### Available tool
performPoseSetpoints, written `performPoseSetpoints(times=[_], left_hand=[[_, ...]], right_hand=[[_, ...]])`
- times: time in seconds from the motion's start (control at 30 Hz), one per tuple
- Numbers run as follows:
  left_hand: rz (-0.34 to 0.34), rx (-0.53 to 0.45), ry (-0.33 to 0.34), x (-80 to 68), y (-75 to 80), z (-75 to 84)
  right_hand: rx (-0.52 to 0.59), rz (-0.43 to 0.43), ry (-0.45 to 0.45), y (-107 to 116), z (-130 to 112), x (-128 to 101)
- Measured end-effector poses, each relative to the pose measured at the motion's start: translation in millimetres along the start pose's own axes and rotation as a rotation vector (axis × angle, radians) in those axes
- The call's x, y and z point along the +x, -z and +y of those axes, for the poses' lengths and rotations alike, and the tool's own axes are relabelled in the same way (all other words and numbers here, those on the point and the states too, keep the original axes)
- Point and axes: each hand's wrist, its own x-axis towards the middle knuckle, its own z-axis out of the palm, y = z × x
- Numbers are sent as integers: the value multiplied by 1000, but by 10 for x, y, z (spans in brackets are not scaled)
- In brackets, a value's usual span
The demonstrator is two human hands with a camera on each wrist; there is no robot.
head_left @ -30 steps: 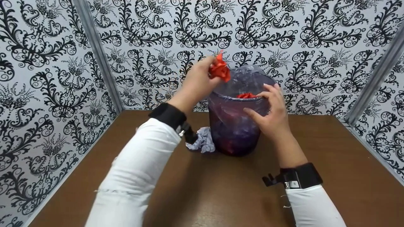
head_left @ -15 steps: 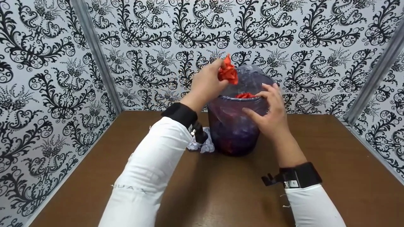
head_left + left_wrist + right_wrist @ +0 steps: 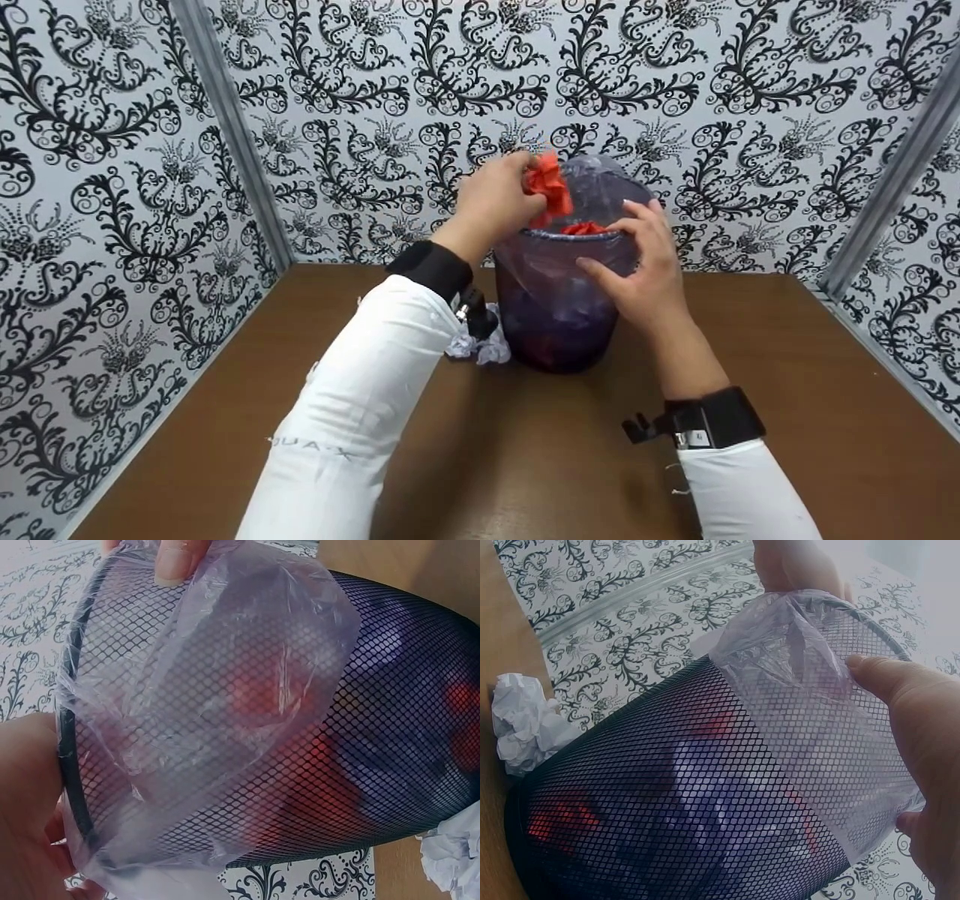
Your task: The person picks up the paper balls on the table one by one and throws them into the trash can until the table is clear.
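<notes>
A black mesh bin (image 3: 555,322) lined with a clear plastic bag (image 3: 600,180) stands at the back of the brown table (image 3: 525,465). Red crumpled paper (image 3: 585,227) lies inside near the rim, and more red shows through the mesh (image 3: 330,780). My left hand (image 3: 499,199) grips another red crumpled paper ball (image 3: 549,187) just over the bin's mouth. My right hand (image 3: 637,262) holds the bin's near rim and liner, thumb outside and fingers over the edge (image 3: 922,727). A white crumpled paper (image 3: 480,346) lies on the table against the bin's left side.
Patterned black-and-white walls (image 3: 112,187) enclose the table on the left, back and right. The white paper ball also shows beside the bin's base (image 3: 521,724). Bare wood stretches in front of the bin and to its right (image 3: 787,360).
My left hand has carried the red paper ball rightward and down, from above the bin's left edge to just over its mouth. The right hand and the bin have stayed put.
</notes>
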Motion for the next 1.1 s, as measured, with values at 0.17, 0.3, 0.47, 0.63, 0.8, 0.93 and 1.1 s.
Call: performPoseSetpoints(times=[0.17, 0.3, 0.47, 0.63, 0.8, 0.93, 1.1], left_hand=[[6, 19, -10, -13, 7, -47], [40, -2, -27, -66, 59, -140], [108, -50, -44, -151, 174, -309], [181, -130, -51, -259, 259, -603], [235, -128, -54, -413, 185, -1050], [222, -109, -36, -540, -6, -1413], [116, -109, -3, -715, -284, -1722]], right_hand=[[4, 5, 4, -5, 2, -4], [6, -7, -8, -2, -4, -5], [2, -14, -15, 6, -5, 1], [-9, -17, -19, 6, 3, -1], [-6, -14, -17, 4, -7, 1], [-9, -17, -23, 10, -8, -5], [-11, -27, -39, 16, -12, -5]])
